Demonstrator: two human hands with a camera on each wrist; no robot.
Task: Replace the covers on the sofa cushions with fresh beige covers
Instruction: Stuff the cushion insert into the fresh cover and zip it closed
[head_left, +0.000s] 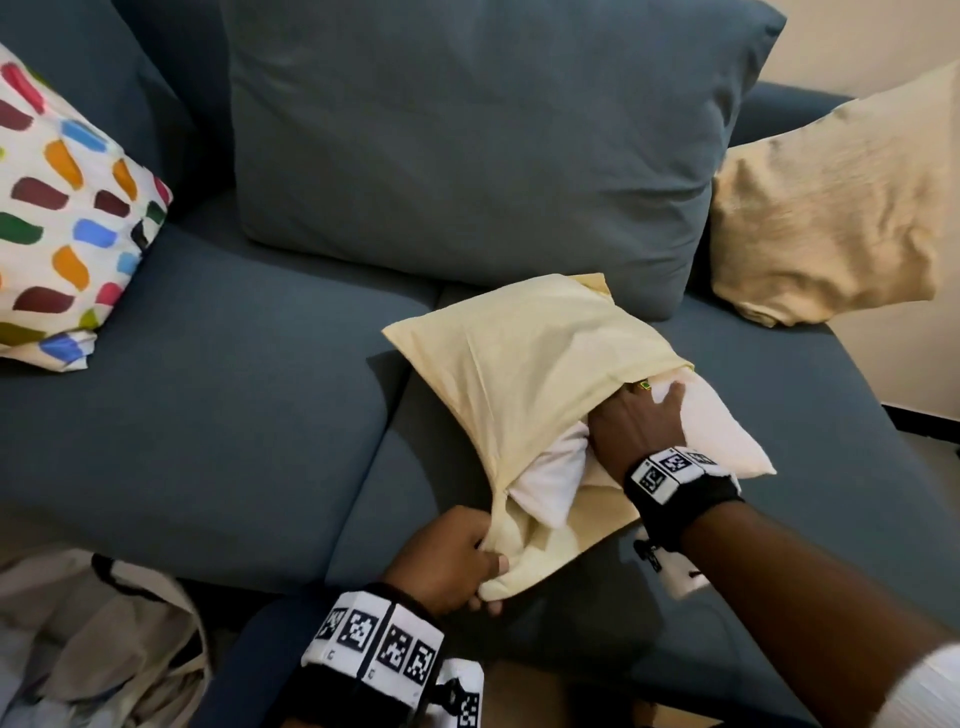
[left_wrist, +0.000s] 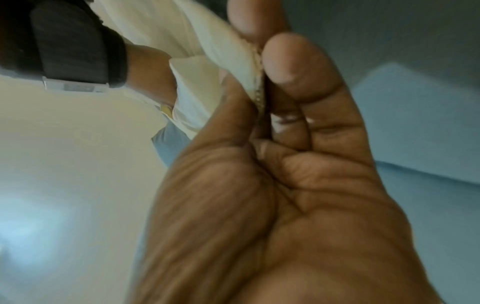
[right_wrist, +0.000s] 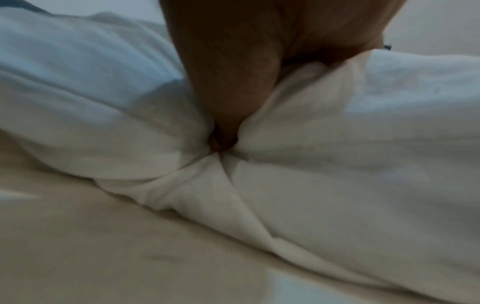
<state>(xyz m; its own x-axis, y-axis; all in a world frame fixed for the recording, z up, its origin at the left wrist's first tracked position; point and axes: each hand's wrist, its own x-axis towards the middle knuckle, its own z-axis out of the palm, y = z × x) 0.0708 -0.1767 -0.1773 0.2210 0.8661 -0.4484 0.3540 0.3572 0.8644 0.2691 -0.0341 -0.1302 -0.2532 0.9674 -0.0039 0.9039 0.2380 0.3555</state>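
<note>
Beige cover (head_left: 524, 358) pinched by left-hand fingers (left_wrist: 293, 61).

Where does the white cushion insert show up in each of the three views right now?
Head: white cushion insert lower right of centre, half inside the beige cover.
Left wrist: upper middle, beside the right wrist strap.
Right wrist: fills most of the picture, dented by the right hand.
Shared landmark: the beige cover, pinched by the left hand.
</note>
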